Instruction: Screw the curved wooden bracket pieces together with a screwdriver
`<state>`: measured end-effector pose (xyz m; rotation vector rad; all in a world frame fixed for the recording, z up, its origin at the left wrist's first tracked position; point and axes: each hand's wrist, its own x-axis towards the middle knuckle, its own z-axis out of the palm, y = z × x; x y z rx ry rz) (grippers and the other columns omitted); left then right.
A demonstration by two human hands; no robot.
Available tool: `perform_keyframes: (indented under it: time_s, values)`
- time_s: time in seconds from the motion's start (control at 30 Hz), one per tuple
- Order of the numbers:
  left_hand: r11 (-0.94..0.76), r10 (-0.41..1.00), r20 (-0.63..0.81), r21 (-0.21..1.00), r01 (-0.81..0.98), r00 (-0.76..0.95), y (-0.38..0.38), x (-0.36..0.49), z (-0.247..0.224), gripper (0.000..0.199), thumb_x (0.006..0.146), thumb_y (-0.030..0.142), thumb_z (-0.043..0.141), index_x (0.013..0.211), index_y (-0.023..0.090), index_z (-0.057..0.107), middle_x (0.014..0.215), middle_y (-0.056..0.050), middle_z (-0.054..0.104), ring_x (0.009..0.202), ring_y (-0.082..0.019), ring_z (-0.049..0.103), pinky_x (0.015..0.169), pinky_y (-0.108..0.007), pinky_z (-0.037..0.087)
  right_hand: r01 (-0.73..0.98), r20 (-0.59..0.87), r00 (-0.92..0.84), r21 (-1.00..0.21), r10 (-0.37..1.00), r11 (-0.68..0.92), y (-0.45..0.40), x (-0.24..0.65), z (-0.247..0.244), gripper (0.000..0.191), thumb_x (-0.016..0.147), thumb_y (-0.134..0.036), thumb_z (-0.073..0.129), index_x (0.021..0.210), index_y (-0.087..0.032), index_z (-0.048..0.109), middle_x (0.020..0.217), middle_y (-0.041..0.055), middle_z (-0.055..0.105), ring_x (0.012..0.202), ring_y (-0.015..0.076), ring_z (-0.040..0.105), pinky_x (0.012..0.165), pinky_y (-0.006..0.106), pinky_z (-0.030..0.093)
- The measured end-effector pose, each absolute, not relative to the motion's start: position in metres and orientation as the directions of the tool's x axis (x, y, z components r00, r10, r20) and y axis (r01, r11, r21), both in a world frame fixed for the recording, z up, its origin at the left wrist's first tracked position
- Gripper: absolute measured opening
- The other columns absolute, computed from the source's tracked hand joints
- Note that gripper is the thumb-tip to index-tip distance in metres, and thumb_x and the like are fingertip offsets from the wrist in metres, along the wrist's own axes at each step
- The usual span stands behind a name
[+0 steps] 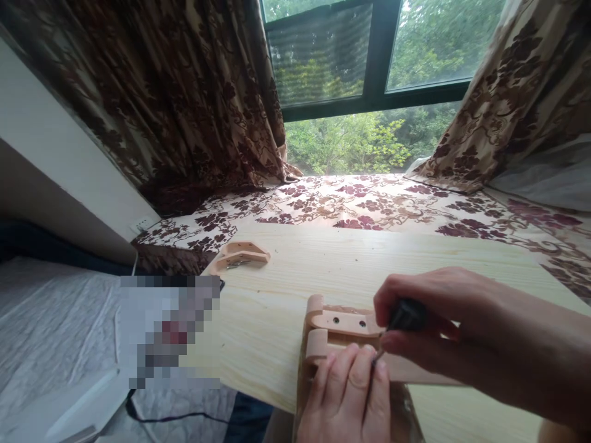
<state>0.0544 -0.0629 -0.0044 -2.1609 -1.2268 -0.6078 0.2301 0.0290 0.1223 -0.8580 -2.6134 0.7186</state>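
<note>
My right hand (415,314) is wrapped round the black handle of a screwdriver (406,315), its thin shaft slanting down and left to the fingertips of my left hand (348,387). Those fingers lie pressed together on a pale wooden piece (318,346) with a rounded end. Right behind it is a similar wooden piece (348,321) with two dark screws in it. Both rest on a brown block (409,409) that looks wrapped in clear film. The screwdriver's tip is hidden at my left fingertips.
On the light wooden board (277,295), two angled wooden pieces (244,252) lie at the far left with small metal screws (237,264) beside them. Floral fabric (369,203) covers the window ledge behind. A dark cable (170,419) runs at lower left.
</note>
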Motion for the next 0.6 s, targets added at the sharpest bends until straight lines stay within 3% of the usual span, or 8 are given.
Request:
perform_keyframes:
  time_s: [0.23, 0.37, 0.6]
  values:
    - [-0.340, 0.616, 0.710, -0.152, 0.928, 0.342, -0.063, 0.062, 0.000, 0.029, 0.092, 0.023, 0.038, 0.107, 0.025, 0.063, 0.111, 0.006, 0.067, 0.102, -0.013, 0.061, 0.086, -0.025, 0.051, 0.544, 0.117, -0.726, -0.505, 0.678, 0.670, 0.025, 0.231, 0.117, 0.019, 0.089, -0.037, 0.051, 0.077, -0.022, 0.053, 0.059, -0.0018, 0.054, 0.049, 0.0112, 0.044, 0.043, 0.023, 0.034]
    - [-0.400, 0.639, 0.618, -0.240, 0.884, 0.457, -0.062, 0.055, -0.002, 0.031, 0.091, 0.027, 0.044, 0.119, 0.024, 0.057, 0.119, 0.001, 0.063, 0.107, -0.016, 0.060, 0.083, -0.027, 0.052, 0.536, 0.119, -0.740, -0.491, 0.662, 0.687, 0.024, 0.231, 0.123, 0.021, 0.089, -0.038, 0.051, 0.076, -0.022, 0.053, 0.057, -0.0027, 0.052, 0.048, 0.0099, 0.042, 0.042, 0.021, 0.032]
    - [-0.429, 0.578, 0.610, -0.339, 0.837, 0.543, -0.054, 0.043, -0.002, 0.030, 0.091, 0.024, 0.045, 0.117, 0.028, 0.058, 0.108, 0.003, 0.068, 0.099, -0.015, 0.064, 0.076, -0.023, 0.052, 0.527, 0.105, -0.751, -0.500, 0.652, 0.687, 0.028, 0.228, 0.131, 0.018, 0.090, -0.034, 0.050, 0.079, -0.021, 0.056, 0.061, -0.0036, 0.055, 0.052, 0.0088, 0.046, 0.047, 0.020, 0.033]
